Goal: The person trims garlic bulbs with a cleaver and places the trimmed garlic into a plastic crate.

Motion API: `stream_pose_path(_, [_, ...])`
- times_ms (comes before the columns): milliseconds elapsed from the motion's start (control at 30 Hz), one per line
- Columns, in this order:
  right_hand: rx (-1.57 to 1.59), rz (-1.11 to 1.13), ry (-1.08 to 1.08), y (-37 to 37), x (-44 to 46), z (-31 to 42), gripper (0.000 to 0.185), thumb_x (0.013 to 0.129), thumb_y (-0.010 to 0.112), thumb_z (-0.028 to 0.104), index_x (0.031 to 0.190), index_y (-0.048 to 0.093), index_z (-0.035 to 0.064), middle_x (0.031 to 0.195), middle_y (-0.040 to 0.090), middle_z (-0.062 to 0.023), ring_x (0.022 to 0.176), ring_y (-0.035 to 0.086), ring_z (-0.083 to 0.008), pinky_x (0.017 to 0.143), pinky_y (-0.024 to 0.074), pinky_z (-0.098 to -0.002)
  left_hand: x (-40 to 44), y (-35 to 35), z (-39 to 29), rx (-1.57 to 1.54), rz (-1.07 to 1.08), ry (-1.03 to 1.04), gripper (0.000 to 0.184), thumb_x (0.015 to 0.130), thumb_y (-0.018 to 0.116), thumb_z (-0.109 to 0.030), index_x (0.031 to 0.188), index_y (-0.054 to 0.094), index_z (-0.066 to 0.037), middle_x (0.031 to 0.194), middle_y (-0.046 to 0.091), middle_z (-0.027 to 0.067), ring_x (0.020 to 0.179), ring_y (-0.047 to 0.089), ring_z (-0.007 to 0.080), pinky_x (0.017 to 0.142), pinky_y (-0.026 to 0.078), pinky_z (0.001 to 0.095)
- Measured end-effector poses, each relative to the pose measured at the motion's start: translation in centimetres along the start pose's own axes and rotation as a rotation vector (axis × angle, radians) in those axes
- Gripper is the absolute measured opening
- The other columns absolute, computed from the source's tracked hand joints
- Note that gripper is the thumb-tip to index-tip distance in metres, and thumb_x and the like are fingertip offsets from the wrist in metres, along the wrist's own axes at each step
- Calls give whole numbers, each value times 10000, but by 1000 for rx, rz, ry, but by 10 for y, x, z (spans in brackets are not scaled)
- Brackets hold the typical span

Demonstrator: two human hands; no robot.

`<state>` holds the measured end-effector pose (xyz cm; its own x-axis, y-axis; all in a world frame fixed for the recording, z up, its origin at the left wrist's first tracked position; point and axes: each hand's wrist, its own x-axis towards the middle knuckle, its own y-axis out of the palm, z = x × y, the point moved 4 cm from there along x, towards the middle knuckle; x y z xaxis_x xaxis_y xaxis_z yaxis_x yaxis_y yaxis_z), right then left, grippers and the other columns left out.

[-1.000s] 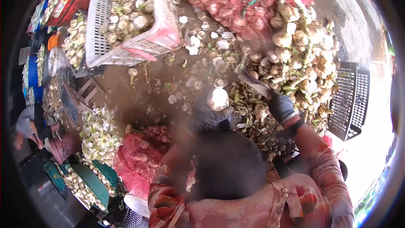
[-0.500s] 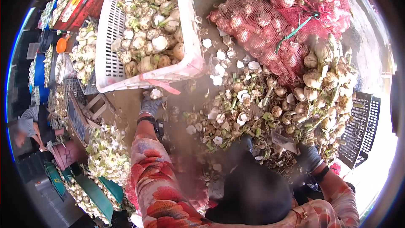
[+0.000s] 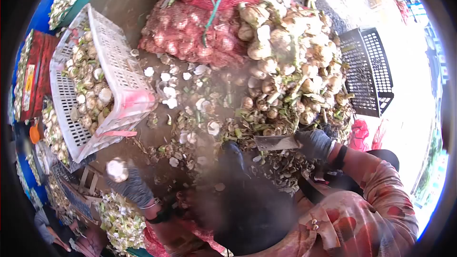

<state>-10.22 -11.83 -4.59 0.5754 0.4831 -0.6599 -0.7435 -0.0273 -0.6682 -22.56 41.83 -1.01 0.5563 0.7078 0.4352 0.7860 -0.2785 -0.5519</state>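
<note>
My left hand (image 3: 129,186), in a grey glove, is closed around a garlic bulb (image 3: 117,170) whose pale cut face points up. It is just below the white crate (image 3: 121,59), which holds many garlic bulbs (image 3: 90,85). Gloved too, my right hand (image 3: 315,143) grips a broad-bladed knife (image 3: 277,143), its flat blade pointing left. The knife is at the lower edge of a large heap of garlic with stems (image 3: 304,71); the glove hides its handle.
Red mesh sacks of garlic (image 3: 190,33) lie beyond the heap. A black slatted crate (image 3: 364,71) stands to its right. Trimmings (image 3: 190,138) litter the floor around my dark boot (image 3: 233,154). Another person (image 3: 47,228) is at the lower left.
My view has swung to the right, so the white crate now appears farther left. My left hand has come back from the crate's edge, still holding the garlic bulb. The knife has stayed in my right hand.
</note>
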Motion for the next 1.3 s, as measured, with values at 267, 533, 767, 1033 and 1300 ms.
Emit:
stream_pose_path(267, [251, -285, -137, 9, -37, -29, 235, 787, 671, 244, 972, 600, 117, 791, 646, -162, 774, 643, -389, 674, 520, -437, 105, 45, -181, -23, 126, 289, 769, 782, 796, -178, 1370, 369, 74, 1340, 472, 197, 1244, 455, 287, 1087, 343, 388])
stream_pose_path(533, [656, -666, -69, -26, -37, -58, 289, 892, 640, 328, 1028, 597, 77, 794, 637, -157, 734, 634, -350, 663, 501, -418, -16, 285, -312, -314, 611, 496, 574, 832, 689, -101, 1345, 449, -8, 1301, 520, 209, 1204, 518, 318, 1043, 400, 391])
stream_pose_path(767, [883, -688, 1, -49, -20, -63, 239, 903, 649, 280, 1002, 605, 68, 791, 614, -106, 712, 585, -233, 689, 491, -356, 8, 433, -304, 216, 924, 338, 809, 705, 774, -436, 1347, 471, -48, 1309, 530, 258, 1225, 523, 370, 992, 452, 413])
stream_pose_path(1033, [677, -666, -228, -83, -1, -54, 212, 881, 675, 218, 990, 611, 47, 787, 623, -101, 723, 575, -206, 692, 487, -349, -28, 290, -289, -739, 904, -202, 535, 801, 740, -34, 1268, 480, -6, 1152, 602, 85, 1028, 599, 181, 902, 506, 309])
stream_pose_path(1300, [147, -577, -451, -94, -17, 18, 267, 760, 657, 160, 1012, 598, 98, 809, 658, -147, 776, 661, -354, 657, 515, -449, -134, 185, -210, -945, 1097, -442, 573, 901, 650, -133, 1394, 377, -30, 1214, 580, 103, 1099, 573, 197, 953, 498, 324])
